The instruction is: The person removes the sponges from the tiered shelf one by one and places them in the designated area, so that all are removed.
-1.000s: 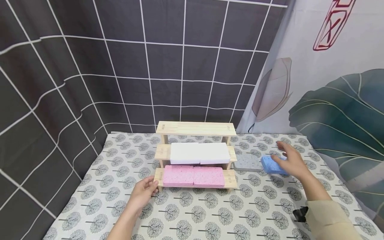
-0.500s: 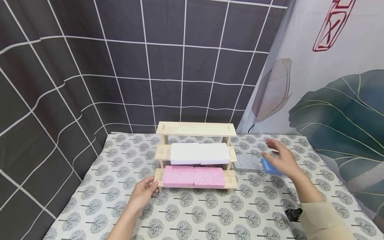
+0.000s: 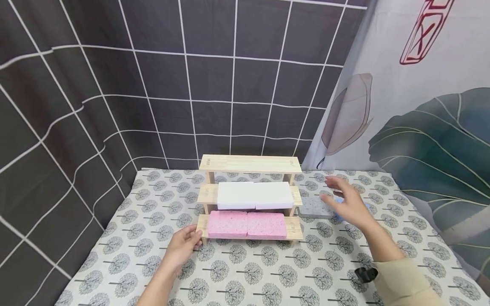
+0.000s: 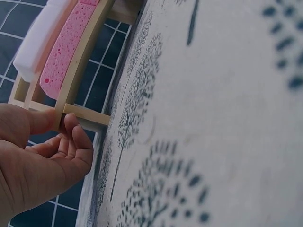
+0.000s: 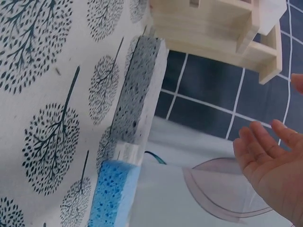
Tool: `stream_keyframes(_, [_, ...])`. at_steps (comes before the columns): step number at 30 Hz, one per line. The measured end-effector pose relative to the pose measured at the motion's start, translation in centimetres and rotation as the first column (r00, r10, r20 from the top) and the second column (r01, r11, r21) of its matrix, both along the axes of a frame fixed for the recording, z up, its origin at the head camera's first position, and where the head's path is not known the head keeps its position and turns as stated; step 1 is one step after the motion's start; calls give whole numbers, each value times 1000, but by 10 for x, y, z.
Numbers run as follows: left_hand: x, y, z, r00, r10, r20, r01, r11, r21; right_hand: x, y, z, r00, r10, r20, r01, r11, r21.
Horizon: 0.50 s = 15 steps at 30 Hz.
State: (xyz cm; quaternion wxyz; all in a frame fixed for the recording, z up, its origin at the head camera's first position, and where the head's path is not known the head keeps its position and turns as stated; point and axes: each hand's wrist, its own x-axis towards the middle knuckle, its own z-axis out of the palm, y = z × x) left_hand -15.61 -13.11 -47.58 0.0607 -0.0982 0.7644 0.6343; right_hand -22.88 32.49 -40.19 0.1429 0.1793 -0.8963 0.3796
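A three-tier wooden shelf (image 3: pixel 250 163) stands on the table. My left hand (image 3: pixel 181 246) pinches the left end of its lowest board between thumb and fingers, as the left wrist view also shows. Two pink sponges (image 3: pixel 227 224) lie side by side on that board, and two smooth white blocks (image 3: pixel 235 194) on the middle one. Right of the shelf, a grey sponge (image 3: pixel 314 207) lies flat beside a blue sponge (image 5: pixel 111 194). Over these two hovers my right hand (image 3: pixel 348 206), fingers spread and holding nothing; it covers most of the blue sponge in the head view.
A cloth printed with trees (image 3: pixel 233 272) covers the table. Behind it hangs a dark curtain with white grid lines (image 3: pixel 210 76); a pale curtain with leaf prints (image 3: pixel 440 140) borders the right side. A small black object (image 3: pixel 365 275) sits by my right cuff.
My right hand has moved left, from the blue sponge's right side to above it and toward the grey sponge. The left hand and the shelf stay where they were.
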Motion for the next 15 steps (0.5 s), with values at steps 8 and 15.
stream_keyframes(8, [0,0,0,1000,-1,-3,1,1000,-1,0,-12,2,1000,27,6,-27,1000,0])
stream_keyframes(15, [-1,0,0,1000,-9,-15,9,1000,2,-1,-22,6,997,71,-4,-71,997,19])
